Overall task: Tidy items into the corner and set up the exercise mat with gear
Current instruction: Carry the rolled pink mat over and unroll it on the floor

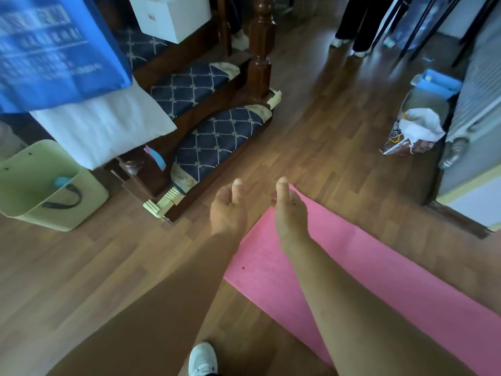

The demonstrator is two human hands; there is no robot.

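A pink exercise mat (379, 267) lies unrolled and flat on the wooden floor, running from the centre to the lower right. My left hand (227, 210) hovers over bare floor just left of the mat's edge, thumb raised and fingers loosely curled, holding nothing. My right hand (290, 213) hangs over the mat's far corner in the same pose, also empty. A light green basket (89, 196) stands at the left and holds a black handle-like item (65, 199) and a small blue object (62, 181).
Stairs with navy patterned treads (217, 137) and a dark wooden post (260, 55) rise ahead on the left. A blue bag (54, 50) and white cloth (103, 126) hang at upper left. A shopping bag (412, 131) and a blue box (436, 82) sit at the right. Another person's legs (352, 31) stand at the back. My white shoe (202, 359) is below.
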